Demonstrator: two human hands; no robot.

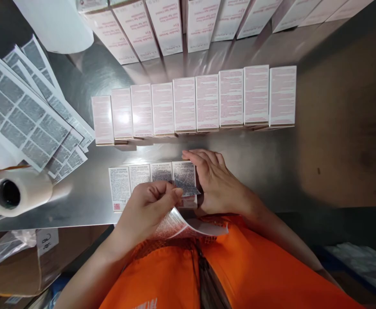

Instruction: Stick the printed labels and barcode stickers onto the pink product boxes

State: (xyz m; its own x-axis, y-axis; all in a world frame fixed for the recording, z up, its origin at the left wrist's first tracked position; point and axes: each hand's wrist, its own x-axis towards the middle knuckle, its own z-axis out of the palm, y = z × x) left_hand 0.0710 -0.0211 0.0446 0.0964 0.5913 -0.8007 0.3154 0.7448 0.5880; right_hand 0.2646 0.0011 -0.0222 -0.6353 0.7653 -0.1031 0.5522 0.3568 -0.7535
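Looking down at our own two hands, we find the work gathered at the near edge of the steel worktop [303,171]. Our left hand [149,206] has its fingers [171,193] pinched shut on a curling label sheet [178,225], whose loose end bends back toward our orange vest [207,274]. Just beyond those fingers, touching them at its near edge, lies the grey printed label [185,178], sitting on the rightmost box of the near row of boxes [133,180]. That row runs left to right, away to the left of the left fingers, with each box's long axis pointing away from us.

Our right hand [216,184] lies flat and spread, fingers together, pressing on the right side of that same box; it grips nothing. The label sits between the two hands, to the left of the right fingers and just ahead of the left ones, so both are about equally near to it.

Farther ahead of both hands stands the far row of boxes [207,103], well apart. Off to the left of the left fingers are spare label sheets [23,116] and a tape roll [17,193].
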